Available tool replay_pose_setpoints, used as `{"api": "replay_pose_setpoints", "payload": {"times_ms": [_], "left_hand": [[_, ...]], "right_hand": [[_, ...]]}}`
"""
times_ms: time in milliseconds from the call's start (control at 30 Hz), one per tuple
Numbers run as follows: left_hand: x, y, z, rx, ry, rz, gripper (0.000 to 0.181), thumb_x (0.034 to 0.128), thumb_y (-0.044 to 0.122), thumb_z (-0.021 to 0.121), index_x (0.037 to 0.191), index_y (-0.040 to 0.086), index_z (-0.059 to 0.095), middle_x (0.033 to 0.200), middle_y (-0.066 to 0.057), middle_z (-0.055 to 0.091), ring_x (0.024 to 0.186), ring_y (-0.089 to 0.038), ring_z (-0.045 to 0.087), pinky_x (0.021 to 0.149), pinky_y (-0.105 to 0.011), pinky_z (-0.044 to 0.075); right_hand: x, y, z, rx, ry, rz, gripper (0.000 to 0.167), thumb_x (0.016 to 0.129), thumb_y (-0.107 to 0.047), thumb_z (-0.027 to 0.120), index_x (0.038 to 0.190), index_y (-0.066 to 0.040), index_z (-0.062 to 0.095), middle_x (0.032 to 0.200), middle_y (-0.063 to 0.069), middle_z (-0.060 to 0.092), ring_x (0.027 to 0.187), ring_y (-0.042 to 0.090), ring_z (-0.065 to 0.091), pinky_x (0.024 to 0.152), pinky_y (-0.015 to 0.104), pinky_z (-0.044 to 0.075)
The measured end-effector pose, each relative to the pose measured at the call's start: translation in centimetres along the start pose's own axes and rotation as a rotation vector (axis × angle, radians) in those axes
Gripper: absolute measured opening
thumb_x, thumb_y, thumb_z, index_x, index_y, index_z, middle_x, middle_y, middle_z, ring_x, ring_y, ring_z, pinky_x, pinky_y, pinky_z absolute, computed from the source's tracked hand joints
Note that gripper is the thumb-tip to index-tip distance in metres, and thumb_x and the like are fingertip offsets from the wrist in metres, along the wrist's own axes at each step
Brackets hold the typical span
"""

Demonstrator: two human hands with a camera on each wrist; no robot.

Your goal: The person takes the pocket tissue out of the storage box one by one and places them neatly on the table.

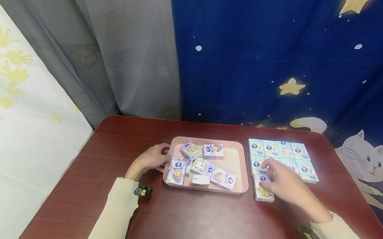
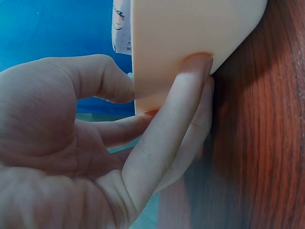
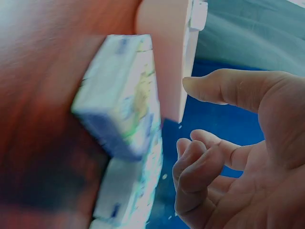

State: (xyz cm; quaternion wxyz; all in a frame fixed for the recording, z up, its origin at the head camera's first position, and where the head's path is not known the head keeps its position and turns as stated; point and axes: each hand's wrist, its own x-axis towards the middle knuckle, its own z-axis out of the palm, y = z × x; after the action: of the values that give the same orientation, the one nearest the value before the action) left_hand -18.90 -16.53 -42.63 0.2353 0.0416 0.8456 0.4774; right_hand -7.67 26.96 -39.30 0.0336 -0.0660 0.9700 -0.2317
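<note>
A starry blue curtain [image 1: 227, 62] hangs behind the reddish-brown table [image 1: 214, 217]. The left hand [image 1: 151, 158] pinches the edge of the pink tray [image 1: 235, 155], where small packets [image 1: 213, 151] lie jumbled. The right hand [image 1: 283, 181], thumb and fingers parted, hovers at a single packet [image 1: 264, 196] before two neat rows [image 1: 301, 150]; whether it touches, I can't quite tell.

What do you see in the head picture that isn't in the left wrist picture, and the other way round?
Only the head view shows the right hand, the lined-up packs and the cat picture. Only the left wrist view shows the palm side of the left hand, with a fingertip against the tray's outer wall. Both show the left hand, the tray, some of the table and at least one pack in the tray.
</note>
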Motion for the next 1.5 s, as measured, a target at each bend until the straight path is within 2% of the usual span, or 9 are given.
{"api": "replay_pose_setpoints", "payload": {"times_ms": [300,467,600,767,867,1033,1167,1333,1500], "left_hand": [[-0.1,-0.1,0.0,0.001,0.003,-0.002,0.055,0.1028,0.007,0.061,0.155,-0.007,0.05,0.122,-0.023,0.067,0.086,-0.025,0.076,0.068,-0.04,0.069],[-0.1,0.0,-0.1,0.006,0.003,0.0,0.054,0.1033,0.007,0.062,0.155,-0.007,0.051,0.123,-0.023,0.067,0.087,-0.025,0.076,0.069,-0.04,0.069],[-0.1,0.0,-0.1,0.013,0.004,-0.003,0.054,0.1036,0.008,0.062,0.155,-0.006,0.05,0.123,-0.023,0.067,0.087,-0.025,0.076,0.069,-0.04,0.069],[-0.1,-0.1,0.0,0.016,0.007,-0.007,0.055,0.1029,0.008,0.062,0.155,-0.006,0.051,0.122,-0.022,0.068,0.085,-0.025,0.076,0.068,-0.04,0.069],[-0.1,-0.1,0.0,0.017,0.007,-0.008,0.055,0.103,0.008,0.062,0.155,-0.006,0.051,0.122,-0.022,0.068,0.086,-0.025,0.076,0.068,-0.04,0.069],[-0.1,-0.1,0.0,0.009,0.007,-0.006,0.054,0.1033,0.008,0.062,0.155,-0.006,0.051,0.122,-0.022,0.067,0.086,-0.025,0.076,0.069,-0.04,0.069],[0.0,-0.2,0.0,0.004,0.008,-0.001,0.055,0.1027,0.008,0.063,0.155,-0.006,0.051,0.123,-0.022,0.067,0.085,-0.025,0.076,0.068,-0.04,0.069],[0.1,-0.2,0.0,0.015,0.016,0.005,0.056,0.1016,0.008,0.062,0.155,-0.005,0.051,0.125,-0.022,0.068,0.084,-0.025,0.076,0.067,-0.04,0.069],[0.1,-0.2,0.1,0.009,0.015,0.002,0.056,0.1021,0.008,0.062,0.155,-0.006,0.051,0.125,-0.023,0.068,0.084,-0.025,0.076,0.068,-0.04,0.069]], "right_hand": [[2.2,-4.1,0.0,0.049,-0.007,-0.147,0.046,0.081,-0.012,0.093,0.118,-0.011,0.066,0.094,0.002,0.069,0.077,0.017,0.062,0.066,0.037,0.052],[3.1,-6.3,0.5,0.091,-0.047,-0.216,0.047,0.08,-0.012,0.09,0.12,-0.011,0.066,0.099,0.002,0.067,0.08,0.016,0.06,0.068,0.036,0.053],[3.8,-8.3,1.1,0.115,-0.091,-0.259,0.048,0.081,-0.011,0.09,0.123,-0.012,0.067,0.108,0.004,0.069,0.089,0.019,0.065,0.072,0.037,0.055],[4.4,-10.5,2.1,0.119,-0.146,-0.388,0.043,0.084,-0.01,0.089,0.123,-0.012,0.069,0.106,0.001,0.072,0.094,0.019,0.068,0.078,0.036,0.058],[4.6,-11.7,2.8,0.094,-0.167,-0.468,0.042,0.084,-0.01,0.088,0.121,-0.013,0.069,0.102,0.0,0.072,0.092,0.019,0.067,0.078,0.035,0.057],[4.7,-13.2,3.7,0.011,-0.183,-0.564,0.044,0.084,-0.01,0.086,0.124,-0.016,0.07,0.114,0.003,0.071,0.099,0.02,0.064,0.087,0.042,0.058],[4.8,-14.2,4.2,-0.021,-0.197,-0.62,0.047,0.084,-0.008,0.083,0.129,-0.019,0.074,0.115,0.003,0.068,0.1,0.018,0.062,0.088,0.04,0.057],[5.1,-15.0,5.0,-0.039,-0.222,-0.66,0.048,0.084,-0.003,0.081,0.128,-0.021,0.08,0.108,0.0,0.064,0.095,0.016,0.059,0.084,0.033,0.054],[5.4,-15.4,5.5,-0.07,-0.225,-0.667,0.039,0.086,-0.003,0.081,0.121,-0.02,0.085,0.105,-0.001,0.065,0.092,0.016,0.058,0.083,0.032,0.055]]}}
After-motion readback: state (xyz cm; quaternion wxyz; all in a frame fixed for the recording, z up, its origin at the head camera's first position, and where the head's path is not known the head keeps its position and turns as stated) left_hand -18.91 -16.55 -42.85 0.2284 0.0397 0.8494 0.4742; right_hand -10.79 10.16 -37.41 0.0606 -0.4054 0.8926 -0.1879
